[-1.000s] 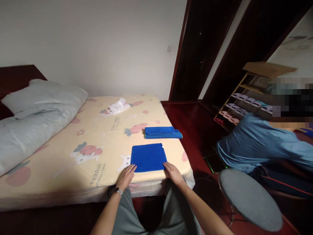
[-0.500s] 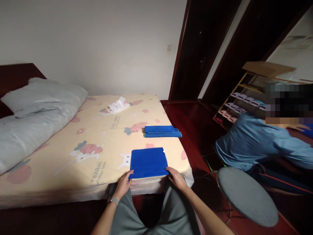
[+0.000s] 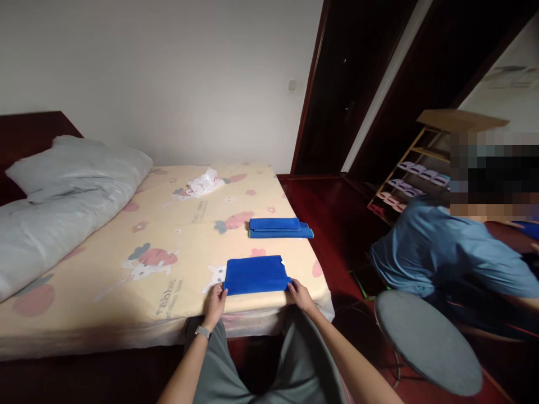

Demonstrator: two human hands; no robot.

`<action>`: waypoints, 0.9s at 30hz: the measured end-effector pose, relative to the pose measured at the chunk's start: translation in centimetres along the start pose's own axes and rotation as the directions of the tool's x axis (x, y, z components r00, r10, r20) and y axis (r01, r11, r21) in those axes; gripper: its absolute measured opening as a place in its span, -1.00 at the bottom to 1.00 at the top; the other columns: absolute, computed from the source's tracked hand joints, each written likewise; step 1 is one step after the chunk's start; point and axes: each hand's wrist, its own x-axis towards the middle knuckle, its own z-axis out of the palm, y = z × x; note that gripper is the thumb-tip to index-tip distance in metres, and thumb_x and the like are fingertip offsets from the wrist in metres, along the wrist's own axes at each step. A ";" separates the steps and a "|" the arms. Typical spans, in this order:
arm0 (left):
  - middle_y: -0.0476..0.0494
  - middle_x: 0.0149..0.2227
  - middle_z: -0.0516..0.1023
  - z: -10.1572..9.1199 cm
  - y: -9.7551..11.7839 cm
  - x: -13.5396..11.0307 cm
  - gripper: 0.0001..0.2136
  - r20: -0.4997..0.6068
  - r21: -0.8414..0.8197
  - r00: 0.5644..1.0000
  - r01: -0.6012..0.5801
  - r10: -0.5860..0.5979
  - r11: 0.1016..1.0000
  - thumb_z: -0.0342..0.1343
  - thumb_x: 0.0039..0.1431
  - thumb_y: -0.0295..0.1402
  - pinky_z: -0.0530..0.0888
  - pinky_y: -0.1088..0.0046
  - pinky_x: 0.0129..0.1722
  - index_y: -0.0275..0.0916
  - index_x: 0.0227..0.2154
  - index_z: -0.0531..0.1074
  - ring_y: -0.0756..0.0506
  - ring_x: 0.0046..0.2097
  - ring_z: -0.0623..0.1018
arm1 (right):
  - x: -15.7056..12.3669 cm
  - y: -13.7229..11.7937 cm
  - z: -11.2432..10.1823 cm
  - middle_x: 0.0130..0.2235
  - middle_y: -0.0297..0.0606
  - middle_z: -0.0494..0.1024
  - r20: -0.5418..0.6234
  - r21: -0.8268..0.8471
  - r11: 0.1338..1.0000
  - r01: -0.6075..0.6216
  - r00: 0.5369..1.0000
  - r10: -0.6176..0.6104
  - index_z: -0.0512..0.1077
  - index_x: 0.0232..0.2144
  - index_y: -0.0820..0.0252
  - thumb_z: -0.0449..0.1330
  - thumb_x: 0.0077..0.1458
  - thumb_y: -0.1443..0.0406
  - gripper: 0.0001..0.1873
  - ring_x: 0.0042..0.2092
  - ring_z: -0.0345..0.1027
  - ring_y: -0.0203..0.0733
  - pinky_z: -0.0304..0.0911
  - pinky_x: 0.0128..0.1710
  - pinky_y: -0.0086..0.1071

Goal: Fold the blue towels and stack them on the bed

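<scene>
A blue cloth (image 3: 255, 274) lies at the near edge of the bed, its near edge lifted and folding away from me. My left hand (image 3: 217, 300) pinches its near left corner, and a watch is on that wrist. The near right corner is gripped by my right hand (image 3: 300, 294). A small white tag shows at the cloth's far right corner. Just beyond it lie more folded blue cloths (image 3: 278, 227), stacked near the right side of the bed.
The bed (image 3: 177, 235) has a rabbit-and-carrot sheet, a grey quilt (image 3: 84, 179) and a white plastic bag (image 3: 205, 182). On the right are a round grey stool (image 3: 427, 339), a person in a blue shirt (image 3: 446, 247) and a shoe rack (image 3: 415, 146) with slippers.
Both hands have closed on the cloth's near corners and moved forward slightly, folding the near edge up and away. The cloth now looks shorter. The person on the right has shifted an arm.
</scene>
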 end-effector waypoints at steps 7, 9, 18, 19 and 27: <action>-0.25 -0.11 0.60 -0.3 1.1 -0.4 -0.71 -0.038 0.299 0.987 -0.140 0.159 0.944 -0.05 0.32 -0.23 0.50 0.25 -0.11 -0.20 0.00 0.41 -0.19 -0.12 0.60 | 0.6 -1.7 -0.3 -0.17 -0.12 0.60 -0.015 -0.229 0.973 -0.027 1.000 0.024 0.29 0.19 0.14 -0.02 0.30 0.22 -0.55 -0.11 0.47 -0.03 0.27 -0.09 -0.26; -0.26 -0.10 0.60 -0.9 1.8 -0.6 -0.71 -0.060 0.421 0.974 -0.176 0.221 0.890 -0.03 0.32 -0.24 0.48 0.20 -0.05 -0.20 -0.01 0.44 -0.22 -0.07 0.58 | 0.3 -2.6 -0.5 -0.16 -0.13 0.57 -0.062 -0.416 0.909 -0.020 0.998 -0.006 0.30 0.19 0.07 0.04 0.28 0.25 -0.56 -0.09 0.44 -0.01 0.25 -0.10 -0.25; -0.10 0.35 0.22 1.5 7.9 -2.1 -0.52 0.304 0.370 0.761 -0.649 0.573 0.665 -0.12 0.37 -0.33 0.15 0.08 0.35 -0.06 0.32 0.15 -0.19 0.36 0.20 | -1.7 -6.0 2.8 0.27 -0.08 0.31 -0.008 -0.438 0.792 0.426 0.879 -0.477 0.21 0.29 0.13 0.02 0.24 0.34 -0.44 0.26 0.13 0.06 0.02 0.27 -0.03; -0.08 0.38 0.16 2.2 8.1 -2.2 -0.49 0.347 0.354 0.738 -0.674 0.579 0.648 -0.11 0.36 -0.31 0.13 0.07 0.36 -0.04 0.35 0.09 -0.19 0.38 0.16 | -1.9 -6.1 3.6 0.31 -0.11 0.26 0.024 -0.415 0.778 0.471 0.861 -0.508 0.16 0.32 0.12 0.01 0.26 0.32 -0.41 0.31 0.08 0.06 -0.02 0.30 0.00; -0.08 0.40 0.09 1.8 5.3 -1.7 -0.45 0.409 0.344 0.742 -0.664 0.530 0.664 -0.13 0.38 -0.19 0.15 0.11 0.35 -0.04 0.39 -0.04 -0.15 0.39 0.14 | -1.8 -2.6 3.1 0.40 -0.19 0.05 0.103 -0.382 0.768 0.515 0.849 -0.518 -0.08 0.40 0.15 -0.07 0.36 0.22 -0.37 0.40 -0.11 -0.04 -0.08 0.36 -0.01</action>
